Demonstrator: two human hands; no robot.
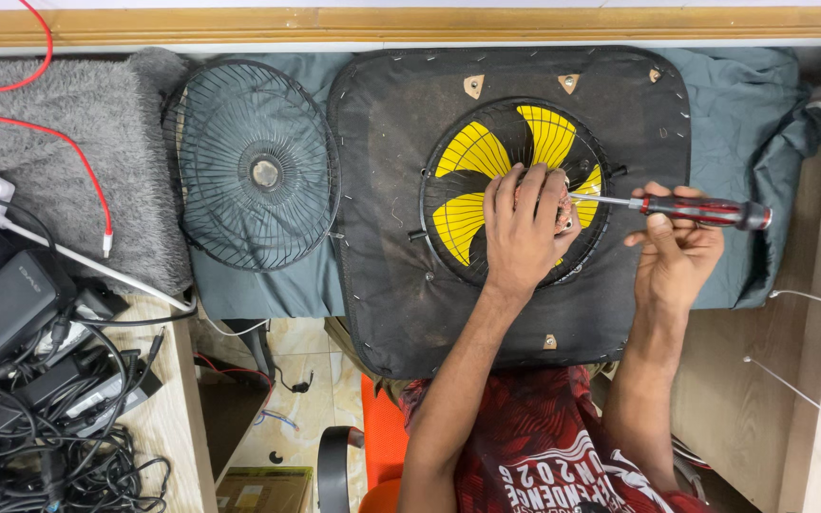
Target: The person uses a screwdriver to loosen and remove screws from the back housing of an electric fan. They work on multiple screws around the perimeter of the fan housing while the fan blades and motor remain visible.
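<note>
L hand (525, 228) lies palm-down over the hub of the yellow plastic fan blade (472, 185), fingers curled & closed around the hub, covering the centre. The blade sits inside a round black wire rear guard (429, 180), which rests on a dark square padded board (391, 285) w/ metal studs along its edge. Under the board: a grey-green cloth (743, 123) spread over the work surface.

R hand (677, 252) is closed around the red-and-black handle of a screwdriver (700, 211); its metal shaft runs horizontally left, tip reaching the hub right beside the L fingers. Exact contact point of tip hidden by the fingers.

To the left of the board, apart from it, lies 1 detached round black wire front guard (258, 166), flat on the cloth. Further left, a grey fluffy fabric (59, 142) w/ a red cable (68, 142) across it. Bottom left: tangle of black cables & power adapters (21, 380) on a wooden desk.
</note>
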